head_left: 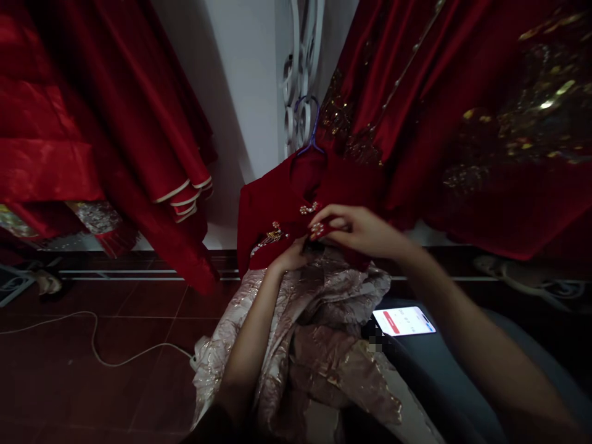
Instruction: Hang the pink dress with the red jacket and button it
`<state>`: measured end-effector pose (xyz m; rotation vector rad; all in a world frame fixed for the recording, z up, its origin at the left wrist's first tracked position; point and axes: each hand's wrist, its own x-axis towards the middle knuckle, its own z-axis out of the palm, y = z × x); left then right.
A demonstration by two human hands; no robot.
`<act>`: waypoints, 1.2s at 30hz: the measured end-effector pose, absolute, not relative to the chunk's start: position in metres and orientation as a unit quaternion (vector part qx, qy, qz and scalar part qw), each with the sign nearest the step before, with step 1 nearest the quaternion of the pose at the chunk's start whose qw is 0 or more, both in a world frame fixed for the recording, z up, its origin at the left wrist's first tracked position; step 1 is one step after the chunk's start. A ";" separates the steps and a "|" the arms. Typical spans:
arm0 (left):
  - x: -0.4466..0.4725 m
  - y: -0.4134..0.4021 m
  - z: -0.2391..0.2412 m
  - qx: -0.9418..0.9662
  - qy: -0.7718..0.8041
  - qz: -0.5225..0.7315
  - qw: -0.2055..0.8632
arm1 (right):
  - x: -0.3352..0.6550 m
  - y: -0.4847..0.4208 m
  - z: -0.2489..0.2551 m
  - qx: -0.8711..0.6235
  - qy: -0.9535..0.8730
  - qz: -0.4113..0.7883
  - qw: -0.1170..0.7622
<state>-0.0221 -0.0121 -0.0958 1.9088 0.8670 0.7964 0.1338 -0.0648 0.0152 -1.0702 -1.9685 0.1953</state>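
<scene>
On a purple hanger (314, 132) hangs the red top (263, 203); the right hand (358, 229) pinches its front near a beaded flower (317, 229); the left hand (292, 256) touches lower, grip unclear. Probably soft and light, best held off the delicate beadwork.

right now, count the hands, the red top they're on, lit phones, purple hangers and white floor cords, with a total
Hands, left hand and right hand: 2
Red top: 1
Lit phone: 1
Purple hanger: 1
White cord: 1
Total: 6
</scene>
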 end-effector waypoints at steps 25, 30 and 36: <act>-0.066 -0.015 -0.078 0.502 0.622 0.576 0.172 | 0.072 -0.018 -0.056 -0.420 -0.758 0.181 0.465; -0.068 -0.017 -0.078 0.497 0.620 0.593 0.128 | 0.076 -0.014 -0.063 -0.401 -0.749 0.245 0.467; -0.067 -0.016 -0.081 0.491 0.616 0.593 0.167 | 0.079 -0.009 -0.079 -0.383 -0.754 0.282 0.453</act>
